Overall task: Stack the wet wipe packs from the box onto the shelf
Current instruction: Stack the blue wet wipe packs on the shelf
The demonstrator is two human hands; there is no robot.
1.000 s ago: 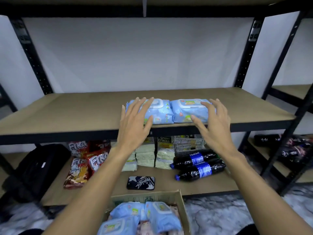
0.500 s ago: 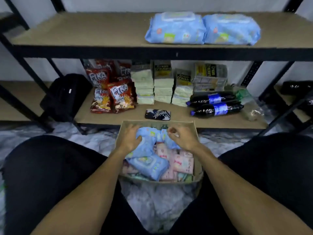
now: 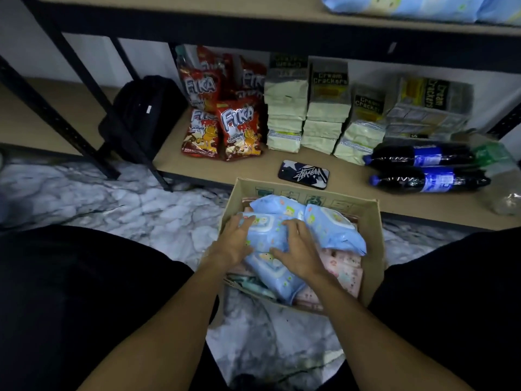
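Inside the cardboard box (image 3: 372,227), your left hand (image 3: 235,241) and right hand (image 3: 300,253) gripping one glossy, pillow-shaped blue wet wipe pack (image 3: 263,235), fingers curled

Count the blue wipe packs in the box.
4 show: the held pack between the left hand and right hand, the back pack behind it, the right pack beside it, the front pack under the wrists. More may be hidden beneath.

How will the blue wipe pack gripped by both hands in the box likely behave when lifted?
Probably soft and squashy: the blue wipe pack bulges and creases between the left hand and right hand. Its shiny film may be slippery, so two hands seem sensible. Unlikely to roll: it looks flattish.
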